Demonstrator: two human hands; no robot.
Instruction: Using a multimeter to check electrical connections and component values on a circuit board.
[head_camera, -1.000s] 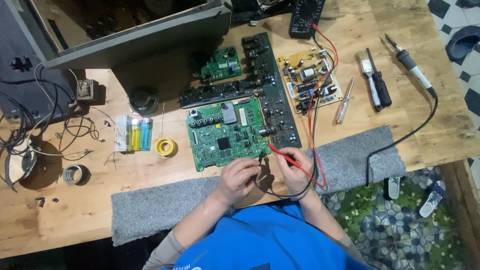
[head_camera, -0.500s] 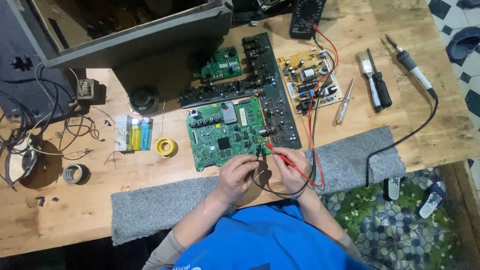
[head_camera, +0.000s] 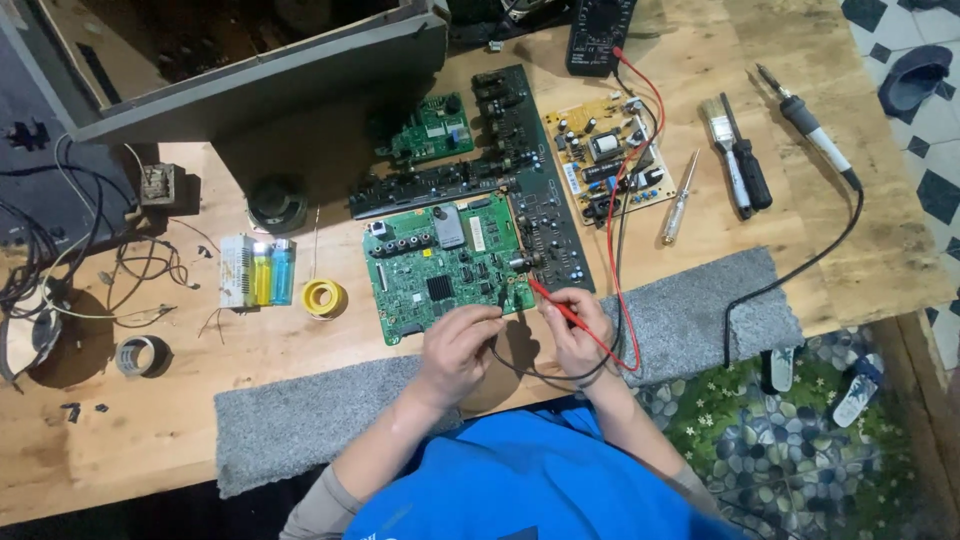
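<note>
Landmark: big green circuit board (head_camera: 445, 268), flat on the table (head_camera: 180, 420), mid-frame.

Far left of board: tangle of wires (head_camera: 60, 270), tape roll (head_camera: 138, 354). Nearer left: pack of lighters (head_camera: 258, 271), then yellow solder spool (head_camera: 323, 297) just beside the board's left edge.

Left hand (head_camera: 458, 350) at the board's bottom edge, fingers closed on a black probe (head_camera: 497, 318), tip on the board's lower right area. Right hand (head_camera: 572, 325) just right of the board's bottom right corner, pinching a red probe (head_camera: 553, 303), tip touching the board's right edge.

Behind the board: small green board (head_camera: 432, 128), long black L-shaped board (head_camera: 520, 170). Right of it: tan power board (head_camera: 610, 158); meter (head_camera: 598, 34) up top, red and black leads run down to the hands. Further right: screwdriver (head_camera: 680, 200), brush (head_camera: 726, 148), soldering iron (head_camera: 806, 120).

Grey mat (head_camera: 700, 310) along the table's front edge, below the board.
</note>
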